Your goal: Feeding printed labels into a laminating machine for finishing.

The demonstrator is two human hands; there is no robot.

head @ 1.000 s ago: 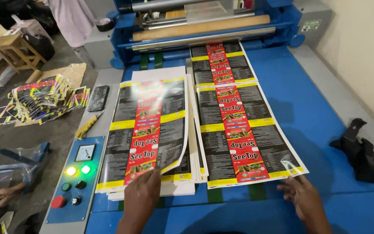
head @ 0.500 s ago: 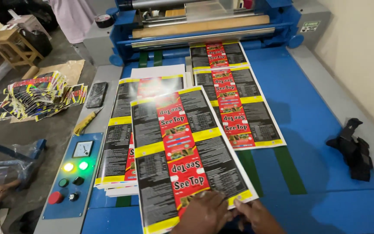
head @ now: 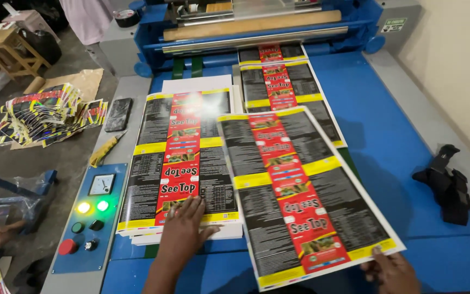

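**Black, red and yellow on a blue bed**

The printed sheet [head: 300, 190] carries black panels of fine white text, a red centre strip with small pictures, and yellow cross bands, all inside a white border. The stack of sheets [head: 180, 163] repeats that pattern. The worktop [head: 387, 125] is bright blue with grey edges. The control panel [head: 85, 218] is blue, with two glowing green lamps, black knobs and a red button. The cloth [head: 447, 182] is black. The knife [head: 103, 151] is yellow.
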